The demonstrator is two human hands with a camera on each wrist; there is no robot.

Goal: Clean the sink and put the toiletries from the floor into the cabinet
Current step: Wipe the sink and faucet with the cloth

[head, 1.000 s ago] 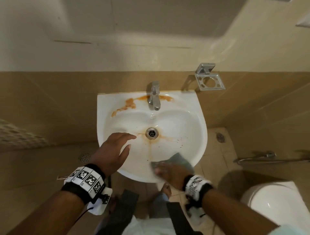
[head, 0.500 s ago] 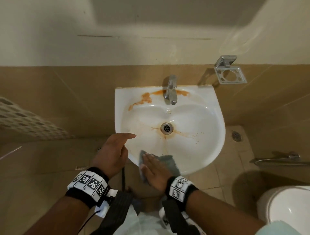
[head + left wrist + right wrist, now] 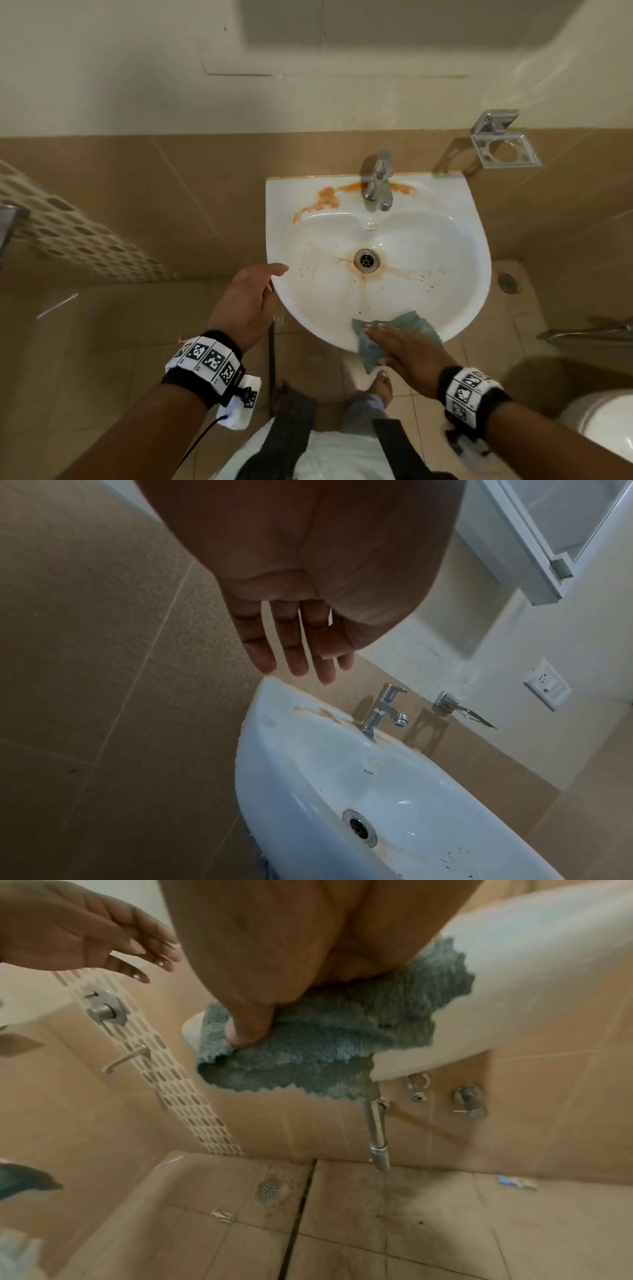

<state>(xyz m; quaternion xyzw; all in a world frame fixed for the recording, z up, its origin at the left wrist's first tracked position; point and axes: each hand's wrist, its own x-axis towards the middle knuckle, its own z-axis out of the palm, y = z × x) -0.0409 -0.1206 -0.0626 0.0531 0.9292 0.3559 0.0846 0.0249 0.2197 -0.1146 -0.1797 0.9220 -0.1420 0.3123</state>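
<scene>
Pressing flat, my right hand keeps straight fingers together on the blue-grey cloth, which drapes over the front rim of the white sink. My left hand hovers at the sink's left edge, fingers loosely extended, holding nothing. Orange stains streak beside the tap.

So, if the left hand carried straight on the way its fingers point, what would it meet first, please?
Probably the sink rim: the left hand hangs open at its left edge, fingers aimed along it towards the wall. Depth is unclear.
</scene>
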